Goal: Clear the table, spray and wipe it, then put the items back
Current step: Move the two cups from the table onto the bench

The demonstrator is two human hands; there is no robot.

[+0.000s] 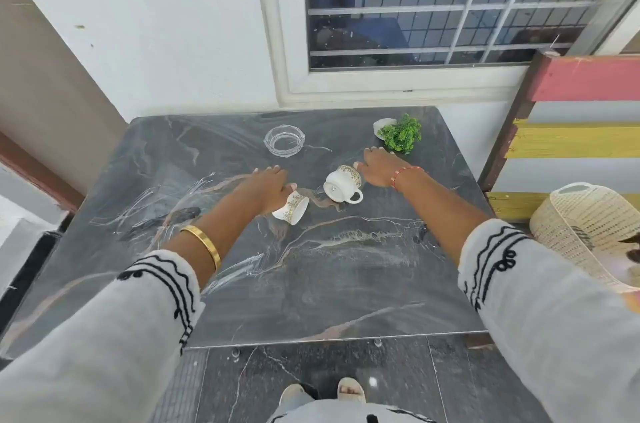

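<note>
Two white cups with gold rims lie tipped on the dark marble table (pixel 311 277). My left hand (pixel 268 188) rests over the left cup (pixel 293 211), fingers wrapped on its body. My right hand (pixel 377 168) touches the rim of the right cup (pixel 341 185), whose handle points toward me. A clear glass ashtray (pixel 284 140) stands behind them, and a small green plant in a white pot (pixel 401 133) lies tipped over at the back right.
A cream woven basket (pixel 585 232) stands off the table's right side. Striped red, yellow and grey boards (pixel 581 131) lean at the right. A white wall and barred window (pixel 450 7) rise behind the table. My feet show below the near edge.
</note>
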